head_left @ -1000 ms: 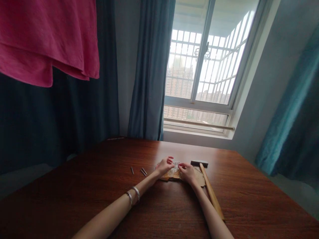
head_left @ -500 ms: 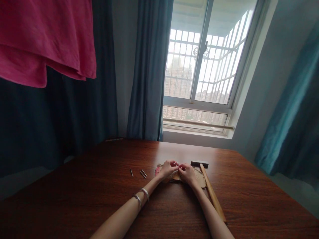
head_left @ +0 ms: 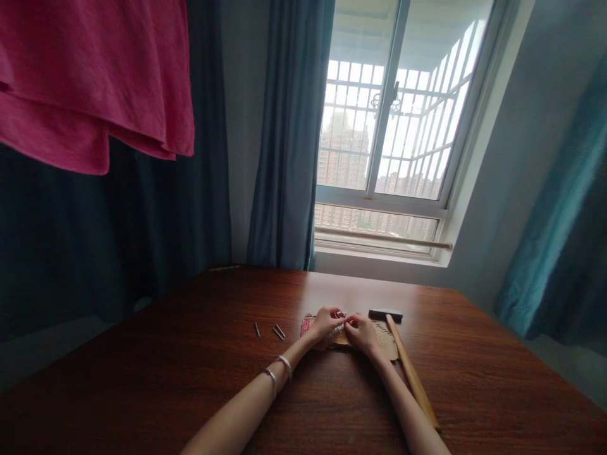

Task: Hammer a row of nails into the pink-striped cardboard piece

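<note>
Both hands meet above a flat tan piece (head_left: 389,346) that looks like cardboard or leather, with rows of small dark marks or holes and a pink patterned part (head_left: 305,326) at its left end. My left hand (head_left: 327,324) has its fingers pinched together, and what they hold is too small to make out. Close beside it, my right hand (head_left: 361,332) is also pinched, its fingertips near those of the left. The middle of the tan piece lies hidden under the hands. A hammer (head_left: 413,374) with a wooden handle and dark head rests just right of the piece.
Several thin metal rods (head_left: 279,332) lie left of the hands on the brown wooden table (head_left: 199,366). Behind the table are a barred window (head_left: 379,126) and blue curtains (head_left: 284,139). A pink cloth (head_left: 95,82) hangs at upper left.
The whole view has shifted slightly, so everything sits a little further right. My fingertips have moved slightly apart; the hammer and rods stay in place on the table.
</note>
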The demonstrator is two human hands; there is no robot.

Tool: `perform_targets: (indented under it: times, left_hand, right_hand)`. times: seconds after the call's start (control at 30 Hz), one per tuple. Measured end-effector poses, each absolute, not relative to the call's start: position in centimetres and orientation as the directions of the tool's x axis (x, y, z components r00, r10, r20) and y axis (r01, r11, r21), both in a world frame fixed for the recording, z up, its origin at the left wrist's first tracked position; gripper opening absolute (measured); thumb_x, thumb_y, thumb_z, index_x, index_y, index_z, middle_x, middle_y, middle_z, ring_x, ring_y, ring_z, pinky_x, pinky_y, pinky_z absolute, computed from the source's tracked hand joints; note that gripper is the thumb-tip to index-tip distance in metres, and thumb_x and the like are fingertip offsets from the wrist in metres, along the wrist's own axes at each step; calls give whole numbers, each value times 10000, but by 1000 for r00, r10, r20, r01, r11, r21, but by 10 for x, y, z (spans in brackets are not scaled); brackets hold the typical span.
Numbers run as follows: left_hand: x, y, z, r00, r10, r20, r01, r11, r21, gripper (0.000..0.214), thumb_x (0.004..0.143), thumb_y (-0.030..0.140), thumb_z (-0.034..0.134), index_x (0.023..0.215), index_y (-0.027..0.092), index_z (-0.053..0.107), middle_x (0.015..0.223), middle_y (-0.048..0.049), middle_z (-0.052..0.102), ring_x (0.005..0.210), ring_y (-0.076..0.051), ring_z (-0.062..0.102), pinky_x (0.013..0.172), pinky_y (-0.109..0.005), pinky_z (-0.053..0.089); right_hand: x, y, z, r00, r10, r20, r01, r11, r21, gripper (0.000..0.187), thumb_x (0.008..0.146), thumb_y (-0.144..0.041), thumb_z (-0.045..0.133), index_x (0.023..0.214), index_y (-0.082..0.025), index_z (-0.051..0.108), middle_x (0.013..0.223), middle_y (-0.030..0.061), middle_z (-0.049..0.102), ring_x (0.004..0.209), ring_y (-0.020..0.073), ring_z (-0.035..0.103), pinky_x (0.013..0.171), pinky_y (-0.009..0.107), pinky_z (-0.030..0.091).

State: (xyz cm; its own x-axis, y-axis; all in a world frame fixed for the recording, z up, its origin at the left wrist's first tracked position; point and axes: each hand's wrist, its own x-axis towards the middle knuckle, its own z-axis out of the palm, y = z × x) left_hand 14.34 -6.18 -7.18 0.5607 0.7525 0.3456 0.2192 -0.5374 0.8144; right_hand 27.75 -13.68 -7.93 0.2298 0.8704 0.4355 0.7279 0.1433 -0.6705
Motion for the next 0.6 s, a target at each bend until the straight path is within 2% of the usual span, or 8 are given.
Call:
perform_targets:
  times: [0.1,0.2,0.33,0.47,0.6]
  left_hand:
    - [143,-61,-72,550,765,335,236,-527,816,223,678,329,602,740,133,689,702,-44,676,675,-159,586,610,-210,423]
    - [144,-60,-75,537,781,319,243,-506,828,219,668,318,605,754,136,691,705,-42,681,672,-158,592,610,-212,428]
    - [144,-59,-78,534,784,316,228,-494,839,229,666,317,604,753,126,695,716,-53,686,677,-162,599,616,-215,433]
    - [145,-58,-80,527,785,326,224,-498,838,227,667,308,595,753,125,697,727,-57,690,687,-165,603,615,-214,436]
    - [145,-57,-82,529,772,353,204,-519,830,219,668,289,594,750,114,698,710,-59,685,655,-159,597,597,-213,427]
  right_hand:
    - [284,-141,-71,198,901,386,680,157,-716,154,693,-270,557,727,-234,702,742,22,687,690,166,614,653,242,463]
    - [306,-149,-57,227,903,366,678,123,-725,228,686,-260,541,840,-204,700,793,45,695,725,188,628,683,272,480]
    - [346,-168,-45,389,852,349,816,-143,-561,335,732,-275,496,1007,-167,653,848,99,678,807,217,628,742,292,455]
    - [372,-196,-52,535,781,322,833,-424,-355,435,795,-383,429,1133,-159,585,976,173,636,891,274,614,746,344,439]
    - [378,-218,-62,581,797,165,802,-525,-286,443,806,-417,388,1110,-161,586,1010,198,628,927,303,610,714,365,442]
